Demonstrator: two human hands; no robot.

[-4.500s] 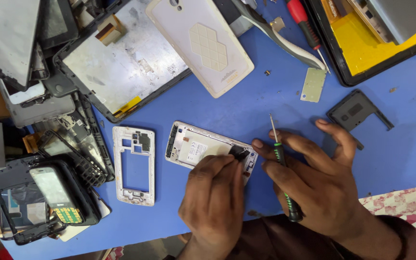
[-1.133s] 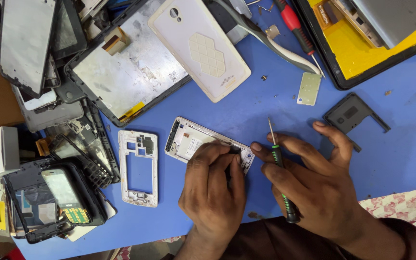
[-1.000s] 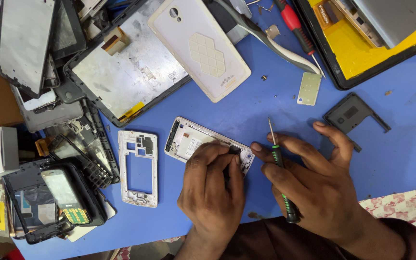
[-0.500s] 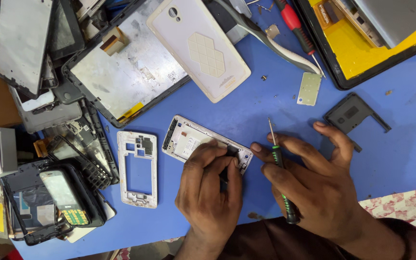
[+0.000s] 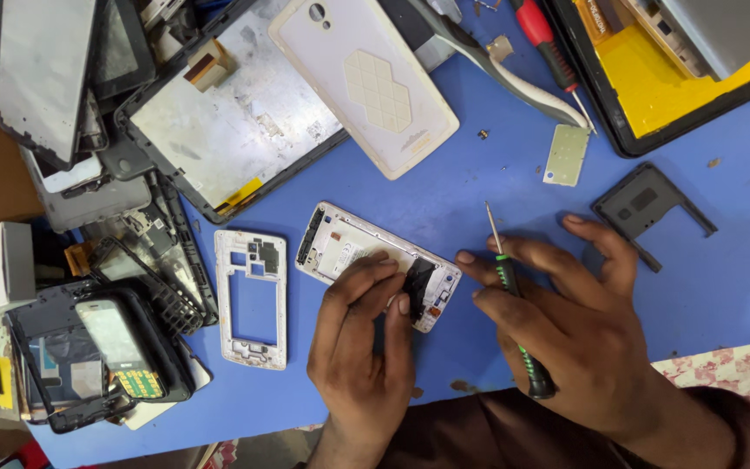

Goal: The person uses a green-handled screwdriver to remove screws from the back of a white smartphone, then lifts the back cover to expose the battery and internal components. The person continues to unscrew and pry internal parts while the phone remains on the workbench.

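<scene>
An opened white phone body (image 5: 349, 247) lies on the blue table (image 5: 496, 187). My left hand (image 5: 362, 343) rests on its near end, fingertips pinching a small black part (image 5: 418, 280) at the phone's right corner. My right hand (image 5: 570, 317) sits just right of the phone and grips a thin screwdriver with a green and black handle (image 5: 514, 304), its metal tip pointing up and away from the phone. A separate white phone frame (image 5: 251, 298) lies to the left of my left hand.
A white back cover (image 5: 362, 78) and a large metal-backed panel (image 5: 227, 122) lie at the top. A black bracket (image 5: 650, 208), a small pale plate (image 5: 565, 155), a red-handled screwdriver (image 5: 547, 45) and a yellow-lined tray (image 5: 661, 69) sit at right. Broken phones pile at left (image 5: 106, 339).
My left-hand fingers have shifted slightly on the phone's right end, lifting the black part. The phone turned a little. My right hand and the screwdriver have stayed in place.
</scene>
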